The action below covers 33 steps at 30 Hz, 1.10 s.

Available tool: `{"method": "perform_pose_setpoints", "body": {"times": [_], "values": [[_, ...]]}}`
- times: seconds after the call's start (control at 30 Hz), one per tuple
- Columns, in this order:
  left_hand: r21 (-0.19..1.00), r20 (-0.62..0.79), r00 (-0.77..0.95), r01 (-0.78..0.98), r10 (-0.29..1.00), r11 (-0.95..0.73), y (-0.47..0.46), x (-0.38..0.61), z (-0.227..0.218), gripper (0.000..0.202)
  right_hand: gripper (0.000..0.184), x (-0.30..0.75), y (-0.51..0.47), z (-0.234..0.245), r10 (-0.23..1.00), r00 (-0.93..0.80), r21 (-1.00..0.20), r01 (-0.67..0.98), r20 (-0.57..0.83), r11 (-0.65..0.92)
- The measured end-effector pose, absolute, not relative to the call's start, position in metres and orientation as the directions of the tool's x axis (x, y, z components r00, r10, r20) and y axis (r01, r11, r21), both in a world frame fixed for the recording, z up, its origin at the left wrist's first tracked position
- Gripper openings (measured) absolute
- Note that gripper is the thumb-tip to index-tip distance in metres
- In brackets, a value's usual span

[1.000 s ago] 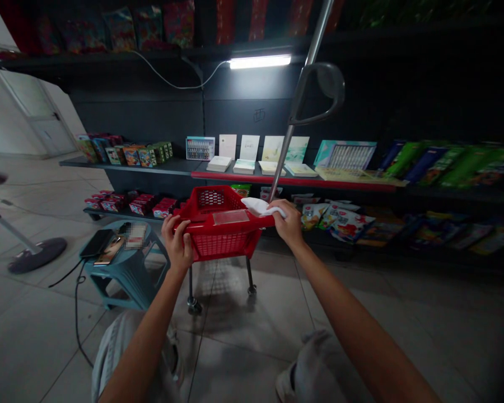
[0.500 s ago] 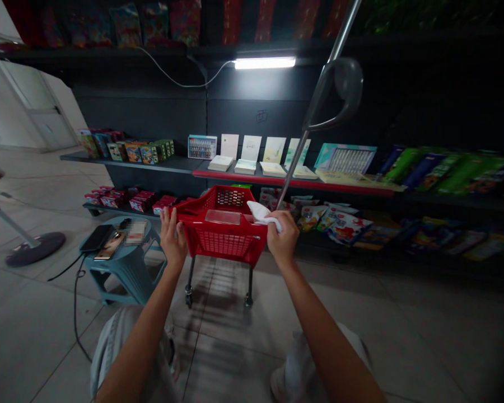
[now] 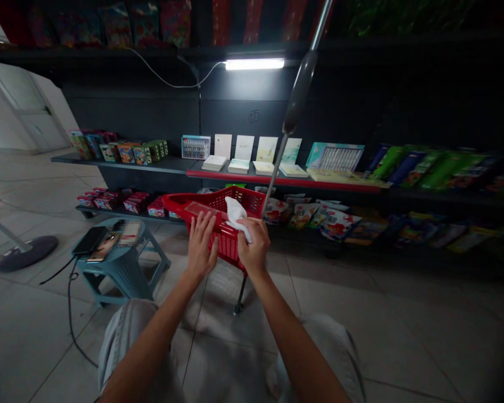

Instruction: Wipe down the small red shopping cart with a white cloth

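A red plastic shopping cart [image 3: 195,203] on wheels stands on the tiled floor in front of me, turned at an angle. Its long metal handle pole [image 3: 292,112] rises up and to the right. My left hand [image 3: 201,246] lies on the cart's near side with the fingers stretched out flat. My right hand [image 3: 254,249] is closed on a white cloth [image 3: 235,214] and presses it against the cart's near corner. My knees in light trousers show at the bottom.
A teal plastic stool [image 3: 120,263] at the left carries phones [image 3: 93,242] with a cable trailing to the floor. A fan base [image 3: 25,252] stands farther left. Dark store shelves [image 3: 277,179] with boxes, cards and packets run behind the cart under a lit tube lamp [image 3: 254,64].
The cart has swung round, so its corner faces me and the handle turned edge-on. Both hands came together at that corner; my left hand let go of the rim and flattened.
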<state>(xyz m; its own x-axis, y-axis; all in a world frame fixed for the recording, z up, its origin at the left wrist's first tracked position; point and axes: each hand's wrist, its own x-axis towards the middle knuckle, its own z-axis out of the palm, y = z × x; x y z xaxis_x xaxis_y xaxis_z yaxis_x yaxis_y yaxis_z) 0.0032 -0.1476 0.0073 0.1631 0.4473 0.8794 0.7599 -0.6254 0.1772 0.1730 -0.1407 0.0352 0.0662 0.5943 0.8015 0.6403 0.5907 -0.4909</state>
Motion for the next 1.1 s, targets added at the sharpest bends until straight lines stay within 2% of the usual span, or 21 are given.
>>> {"method": "perform_pose_setpoints", "body": {"times": [0.1, 0.23, 0.33, 0.47, 0.6, 0.7, 0.77, 0.8, 0.87, 0.93, 1.0, 1.1], "values": [[0.146, 0.848, 0.223, 0.773, 0.480, -0.618, -0.153, 0.017, 0.003, 0.077, 0.031, 0.169, -0.144, 0.031, 0.578, 0.047, -0.483, 0.608, 0.815, 0.631], [0.076, 0.847, 0.305, 0.740, 0.435, -0.668, -0.156, 0.031, -0.002, 0.086, 0.033, 0.162, -0.147, 0.031, 0.600, 0.018, -0.489, 0.598, 0.800, 0.635], [0.096, 0.857, 0.255, 0.775, 0.447, -0.625, -0.153, 0.036, -0.004, 0.086, 0.032, 0.159, -0.148, 0.034, 0.621, 0.011, -0.518, 0.564, 0.784, 0.643], [0.166, 0.866, 0.153, 0.809, 0.476, -0.563, -0.144, 0.031, -0.006, 0.088, 0.028, 0.156, -0.144, 0.041, 0.616, 0.044, -0.579, 0.400, 0.786, 0.710], [0.199, 0.866, 0.100, 0.829, 0.490, -0.522, -0.138, 0.021, -0.007, 0.090, 0.023, 0.152, -0.138, 0.047, 0.648, -0.004, -0.623, 0.267, 0.762, 0.735], [0.220, 0.856, 0.077, 0.840, 0.512, -0.495, -0.135, 0.012, -0.006, 0.085, 0.022, 0.151, -0.127, 0.056, 0.754, 0.171, -0.766, 0.003, 0.634, 0.643], [0.236, 0.859, 0.055, 0.841, 0.510, -0.488, -0.133, 0.007, -0.003, 0.083, 0.026, 0.155, -0.116, 0.065, 0.780, 0.387, -0.787, -0.187, 0.491, 0.588], [0.247, 0.859, 0.042, 0.838, 0.510, -0.486, -0.131, 0.005, -0.002, 0.082, 0.027, 0.159, -0.110, 0.072, 0.757, 0.483, -0.766, -0.237, 0.441, 0.597], [0.280, 0.851, 0.017, 0.830, 0.525, -0.481, -0.127, 0.000, 0.000, 0.083, 0.029, 0.170, -0.098, 0.086, 0.666, 0.607, -0.712, -0.222, 0.434, 0.666], [0.316, 0.838, -0.010, 0.824, 0.546, -0.470, -0.123, -0.005, 0.003, 0.084, 0.033, 0.184, -0.085, 0.104, 0.561, 0.648, -0.657, -0.123, 0.515, 0.744], [0.343, 0.826, -0.032, 0.821, 0.563, -0.456, -0.121, -0.011, 0.006, 0.085, 0.040, 0.196, -0.072, 0.123, 0.480, 0.623, -0.603, -0.016, 0.618, 0.798], [0.368, 0.800, -0.046, 0.825, 0.598, -0.429, -0.120, -0.020, 0.014, 0.084, 0.046, 0.196, -0.057, 0.152, 0.448, 0.479, -0.555, 0.101, 0.755, 0.826]]}}
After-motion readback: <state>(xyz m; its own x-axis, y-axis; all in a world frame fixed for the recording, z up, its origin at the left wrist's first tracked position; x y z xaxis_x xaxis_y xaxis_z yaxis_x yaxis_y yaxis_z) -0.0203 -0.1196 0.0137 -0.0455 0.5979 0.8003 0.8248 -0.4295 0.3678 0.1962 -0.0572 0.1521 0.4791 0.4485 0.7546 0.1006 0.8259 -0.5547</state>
